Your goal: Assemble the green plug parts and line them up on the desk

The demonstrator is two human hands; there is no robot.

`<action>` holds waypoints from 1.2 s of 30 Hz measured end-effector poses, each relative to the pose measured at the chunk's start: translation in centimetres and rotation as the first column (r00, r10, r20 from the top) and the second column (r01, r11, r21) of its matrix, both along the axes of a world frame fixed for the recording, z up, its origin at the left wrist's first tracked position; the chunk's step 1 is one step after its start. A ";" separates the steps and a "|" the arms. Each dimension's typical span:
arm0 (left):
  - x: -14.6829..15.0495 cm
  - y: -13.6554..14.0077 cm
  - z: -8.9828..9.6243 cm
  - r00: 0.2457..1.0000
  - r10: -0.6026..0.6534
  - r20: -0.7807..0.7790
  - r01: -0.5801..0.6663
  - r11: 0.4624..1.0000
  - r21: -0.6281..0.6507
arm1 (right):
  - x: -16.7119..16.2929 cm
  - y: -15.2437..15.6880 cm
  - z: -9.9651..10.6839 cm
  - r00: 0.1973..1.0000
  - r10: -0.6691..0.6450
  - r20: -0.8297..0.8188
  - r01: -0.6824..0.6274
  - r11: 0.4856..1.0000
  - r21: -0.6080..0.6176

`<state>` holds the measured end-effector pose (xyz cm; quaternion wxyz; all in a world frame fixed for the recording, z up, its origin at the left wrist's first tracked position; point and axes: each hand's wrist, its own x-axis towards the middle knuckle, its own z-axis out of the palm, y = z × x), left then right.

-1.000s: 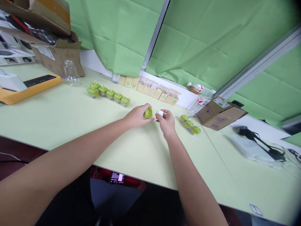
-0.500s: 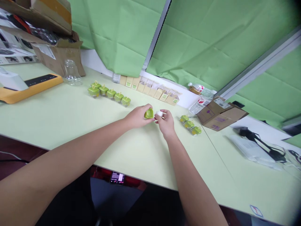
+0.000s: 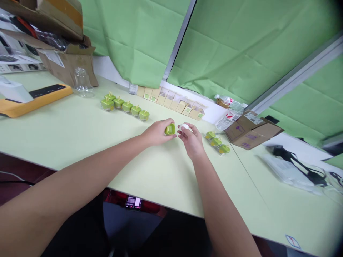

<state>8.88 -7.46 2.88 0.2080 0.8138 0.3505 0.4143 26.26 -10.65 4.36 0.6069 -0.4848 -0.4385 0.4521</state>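
Alignment check: green cup (image 3: pixel 170 129) is gripped in left hand (image 3: pixel 158 132), fingers wrapped on its outer side; white rounded piece (image 3: pixel 183 126) is pinched at the fingertips of right hand (image 3: pixel 193 141). Neither hand is free. White rounded piece lies just right of the cup, roughly level with it, narrow gap between, no contact. So the offset is sideways, along the line from one hand to the other. Cup's hollow side shows, facing the head camera and maybe a bit toward right hand; exact axis hard to call, fingers cover part of it. White one looks about round, no long axis I can read. Both are directly between the hands, apparently above the surface (image 3: pixel 155 175), each hand nearest its own piece. Around them: six green-lidded containers (image 3: pixel 127 106) beyond and left of left hand, three similar containers (image 3: pixel 215 142) just right of right hand, row of small cartons (image 3: pixel 168 102) past both.
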 end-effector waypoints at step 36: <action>-0.7 0.7 0.1 0.960 0.165 -0.227 -0.116 0.970 0.215 | -1.2 -0.6 -0.2 0.959 0.150 0.240 -0.188 0.971 0.144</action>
